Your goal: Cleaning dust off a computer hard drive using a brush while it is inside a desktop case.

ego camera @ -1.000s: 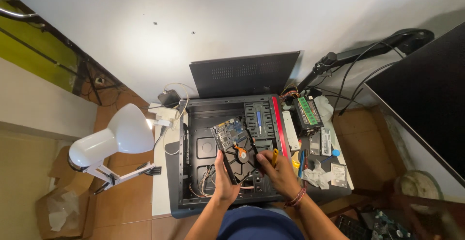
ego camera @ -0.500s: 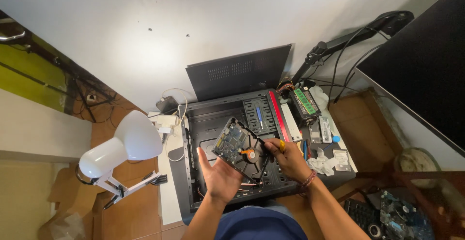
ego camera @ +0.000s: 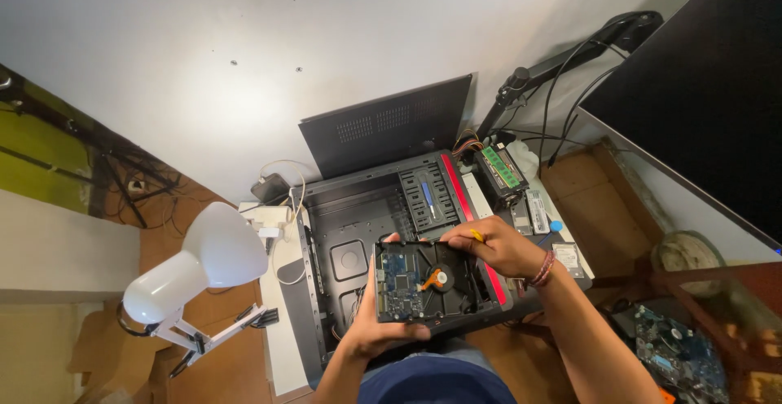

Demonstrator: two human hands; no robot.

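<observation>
Matt black metal case [ego camera: 383, 208]; glossy white plastic lamp [ego camera: 195, 270].

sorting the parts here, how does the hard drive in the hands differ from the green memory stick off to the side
The hard drive is a wide black block with a blue circuit board showing; the memory stick is a thin, narrow green strip. The hard drive is held up over the open computer case by the left hand and right hand; the memory stick lies untouched on a part beside the case. Both show bare circuit board.

screen: 1 large black monitor [ego camera: 709, 103], far right, dark | packages: none seen | signs: none seen
</observation>
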